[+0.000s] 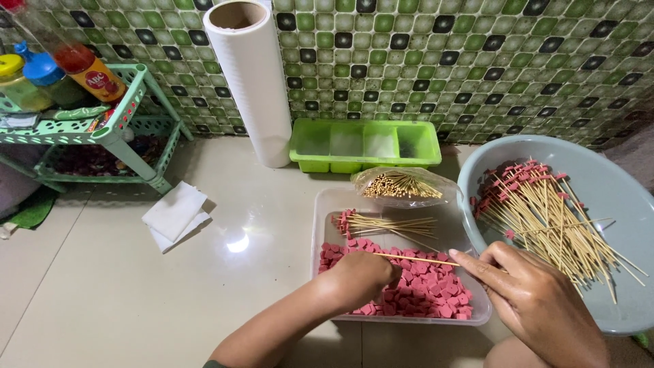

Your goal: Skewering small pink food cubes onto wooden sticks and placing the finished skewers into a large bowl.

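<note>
person sits on the floor by a clear tray point(327, 204) heaped with small pink cubes point(426, 289). right hand point(538, 300) grasps a thin bamboo skewer point(419, 258) at its near end, pinched between thumb and fingertips; the stick lies almost level over the cubes, its far tip pointing toward the left hand point(361, 276). left hand is curled knuckles-up down among the cubes at that tip; fingers are hidden under it, so whether it grips a cube cannot be told. judgement: skewer is very light, stiff along its length but springy and easy to snap if bent, smooth and prone to roll in the fingers; best held near the blunt end with a firm pinch, as it is now. cubes look soft and light, slightly tacky or slick, likely to split if pushed off-centre; take one by opposite faces and keep the tip on the middle. a few loaded skewers point(388, 223) lie at the tray's far end, many more in the grey basin point(633, 204) at right. bag of bare sticks point(402, 185) lies just beyond the tray, green box point(364, 144) and white roll point(252, 88) by the tiled wall.
</note>
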